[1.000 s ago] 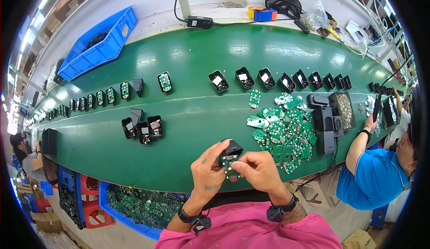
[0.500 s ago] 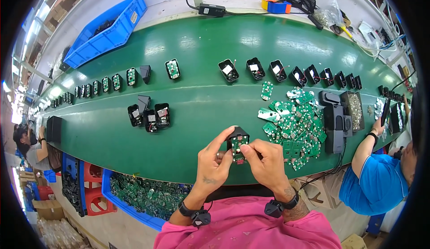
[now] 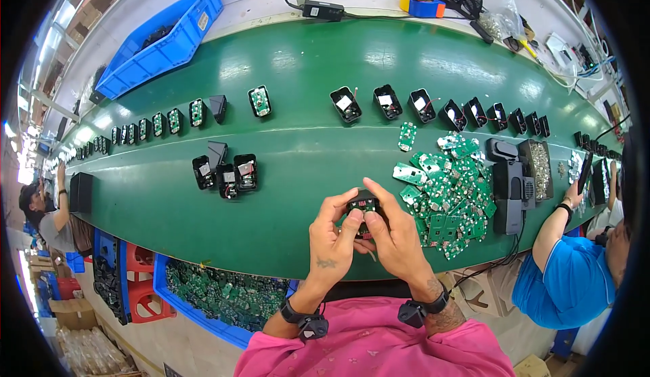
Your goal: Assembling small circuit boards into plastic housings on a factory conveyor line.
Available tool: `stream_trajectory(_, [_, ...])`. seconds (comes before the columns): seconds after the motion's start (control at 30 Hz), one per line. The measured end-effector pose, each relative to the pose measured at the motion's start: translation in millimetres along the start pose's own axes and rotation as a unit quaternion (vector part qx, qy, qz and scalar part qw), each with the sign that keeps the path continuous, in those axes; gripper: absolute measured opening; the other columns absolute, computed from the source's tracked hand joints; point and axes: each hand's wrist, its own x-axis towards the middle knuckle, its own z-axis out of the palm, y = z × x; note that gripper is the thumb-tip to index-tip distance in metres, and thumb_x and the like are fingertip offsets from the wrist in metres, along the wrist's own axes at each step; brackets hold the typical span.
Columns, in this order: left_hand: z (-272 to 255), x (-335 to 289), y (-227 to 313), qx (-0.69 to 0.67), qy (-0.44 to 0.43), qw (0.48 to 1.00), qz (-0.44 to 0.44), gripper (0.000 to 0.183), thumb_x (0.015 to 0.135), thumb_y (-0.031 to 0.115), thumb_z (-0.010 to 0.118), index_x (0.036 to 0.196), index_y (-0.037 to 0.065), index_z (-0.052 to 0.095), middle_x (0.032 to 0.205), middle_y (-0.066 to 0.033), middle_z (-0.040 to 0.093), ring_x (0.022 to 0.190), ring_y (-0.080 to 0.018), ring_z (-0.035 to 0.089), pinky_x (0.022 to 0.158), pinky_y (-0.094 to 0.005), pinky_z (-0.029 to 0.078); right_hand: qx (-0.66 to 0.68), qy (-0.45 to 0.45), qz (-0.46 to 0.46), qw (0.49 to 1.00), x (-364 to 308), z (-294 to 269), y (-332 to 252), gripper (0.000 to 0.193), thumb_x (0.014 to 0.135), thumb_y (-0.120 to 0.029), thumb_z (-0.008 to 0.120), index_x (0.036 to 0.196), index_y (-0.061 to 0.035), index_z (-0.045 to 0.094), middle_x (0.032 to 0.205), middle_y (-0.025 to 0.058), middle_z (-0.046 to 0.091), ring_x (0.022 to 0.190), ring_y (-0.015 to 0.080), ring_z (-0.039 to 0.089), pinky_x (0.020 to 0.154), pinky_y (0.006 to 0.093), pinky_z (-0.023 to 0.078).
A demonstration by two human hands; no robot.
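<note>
Between both hands, over the near edge of the green table, is a small black plastic housing [image 3: 362, 199] with a green circuit board in it. My left hand [image 3: 334, 235] wraps its left side, thumb pressed on the board. From the right, my right hand [image 3: 394, 238] grips it too, thumb on the board and index finger along the far side. Both thumbs hide much of the board. Just right of the hands lies a heap of loose green circuit boards [image 3: 450, 204]. Beyond it, one board [image 3: 407, 136] lies apart.
A row of open black housings [image 3: 346, 106] runs to the right, and housings with boards [image 3: 259, 101] run left. Several housings [image 3: 246, 172] cluster at left centre. Black devices [image 3: 508, 194] stand beside a parts tray [image 3: 535, 167]. A blue crate [image 3: 162, 48] sits far left. People work at both sides.
My right thumb and fingers have moved from pinching at the board to wrapping the housing's right side. My left thumb has come onto the board, and both thumbs now press there.
</note>
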Motion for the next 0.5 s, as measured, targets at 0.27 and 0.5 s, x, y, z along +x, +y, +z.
stream_trajectory(0.27, [6, -3, -6, 0.025, 0.04, 0.997, 0.061, 0.03, 0.1, 0.01, 0.055, 0.128, 0.0, 0.052, 0.106, -0.0142, 0.066, 0.073, -0.0157, 0.069, 0.05, -0.0249, 0.058, -0.018, 0.009, -0.147, 0.989, 7, 7, 16, 0.035, 0.099, -0.008, 0.052, 0.133, -0.0034, 0.055, 0.096, 0.0119, 0.068, 0.08, 0.0173, 0.065, 0.072, 0.03, 0.052])
stream_trajectory(0.5, [-12, 46, -23, 0.119, 0.072, 0.985, 0.103, 0.025, 0.099, 0.008, 0.055, 0.122, -0.002, 0.056, 0.101, -0.0134, 0.066, 0.071, -0.0127, 0.066, 0.047, -0.025, 0.055, 0.07, -0.006, 0.001, 0.998, 41, 25, 23, 0.035, 0.097, -0.013, 0.056, 0.131, -0.0024, 0.056, 0.107, 0.0197, 0.065, 0.091, 0.0329, 0.066, 0.08, 0.039, 0.052])
